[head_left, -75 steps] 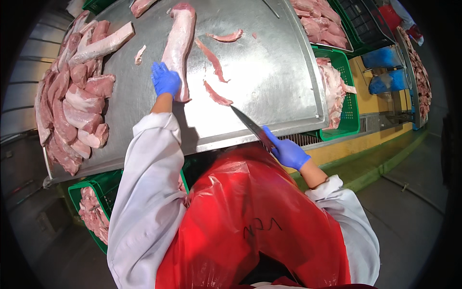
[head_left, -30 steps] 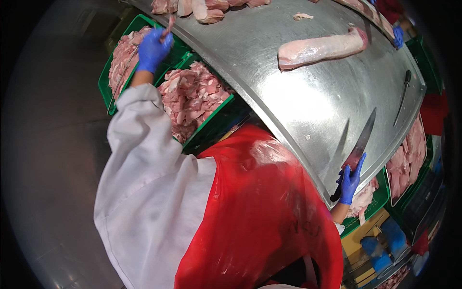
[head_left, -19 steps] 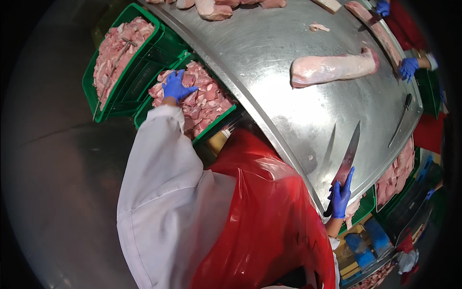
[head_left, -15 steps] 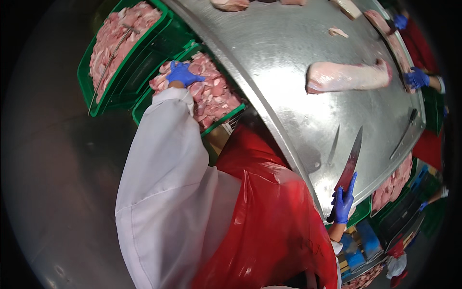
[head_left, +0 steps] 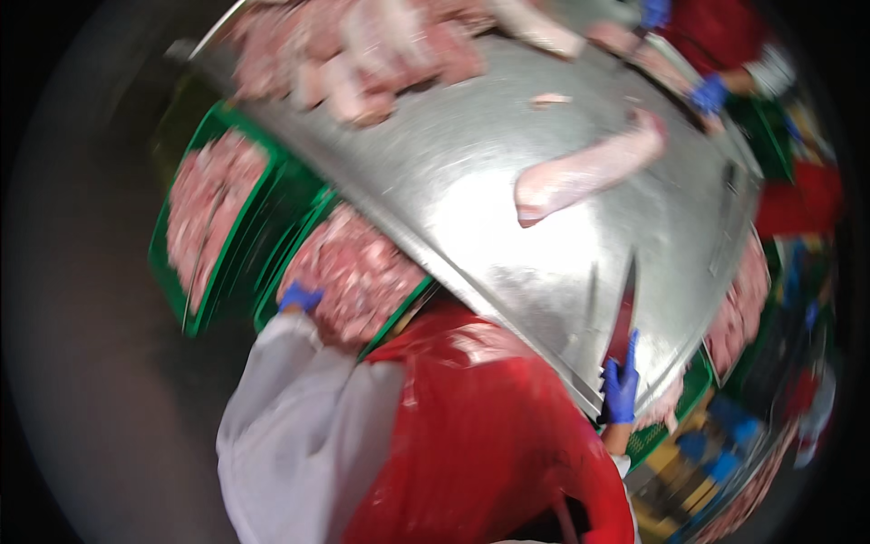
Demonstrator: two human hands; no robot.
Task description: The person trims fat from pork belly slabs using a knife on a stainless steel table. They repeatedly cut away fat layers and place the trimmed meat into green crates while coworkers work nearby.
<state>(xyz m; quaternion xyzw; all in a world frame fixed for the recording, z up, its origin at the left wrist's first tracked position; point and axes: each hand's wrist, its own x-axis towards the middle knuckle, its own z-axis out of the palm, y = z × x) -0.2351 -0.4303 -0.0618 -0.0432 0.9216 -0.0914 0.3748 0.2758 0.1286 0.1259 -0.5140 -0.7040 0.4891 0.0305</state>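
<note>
Motion blurs the view. My left hand [head_left: 298, 296], blue-gloved, is at the near left edge of a green crate of meat trimmings [head_left: 353, 267]; I cannot make out its fingers or anything in them. My right hand [head_left: 619, 390] grips a long knife [head_left: 625, 304] by the handle at the steel table's [head_left: 471, 104] near right edge, blade pointing away from me. On the table lies a long pale piece of meat [head_left: 584, 172], a small scrap [head_left: 548, 98] beyond it.
A second crate [head_left: 156, 258] of trimmings stands left. A meat pile [head_left: 353, 50] covers the table's back. A co-worker's gloved hand [head_left: 709, 92] holds a strip of meat at the far side. Another knife [head_left: 725, 218] lies right. More crates and trays line the right.
My left hand went from outstretched over the left crate down into the nearer crate, then toward its near edge. The right still holds the knife. The camera turned, bringing the back pile into view.
</note>
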